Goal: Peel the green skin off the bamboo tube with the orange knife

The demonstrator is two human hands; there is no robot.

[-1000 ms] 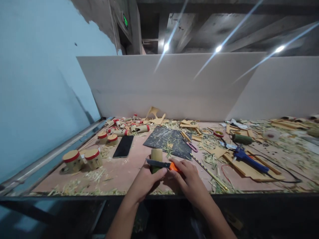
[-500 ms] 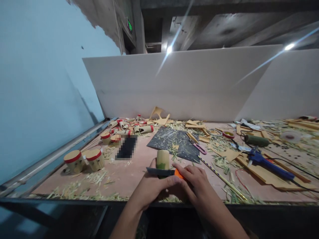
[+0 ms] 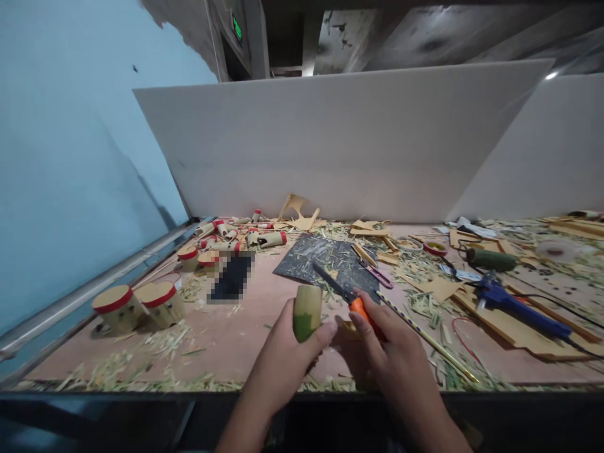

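Bamboo piece (image 3: 307,313) in left fingers (image 3: 321,338), orange-handled knife (image 3: 348,296) in right fingers (image 3: 366,328).

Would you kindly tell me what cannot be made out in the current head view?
Head view:
Bamboo piece: lower end, hidden by the left hand.
Orange handle: rear part, hidden by the right hand.
Dark rectangle: details, lost to pixelation.
Black cord: partly cut off by the right edge.

Left hand (image 3: 293,353) partly out of sight behind bamboo piece (image 3: 308,311); the piece's lower end lost in the grip. Right hand (image 3: 401,349) covers rear of knife (image 3: 333,280) handle. Forearms (image 3: 255,409) cut by bottom edge. Dark rectangle (image 3: 231,279) on table (image 3: 231,343) pixelated, detail gone. Cord (image 3: 586,348) of blue glue gun (image 3: 523,306) exits right edge. Green sign (image 3: 236,28) too blurred to read.
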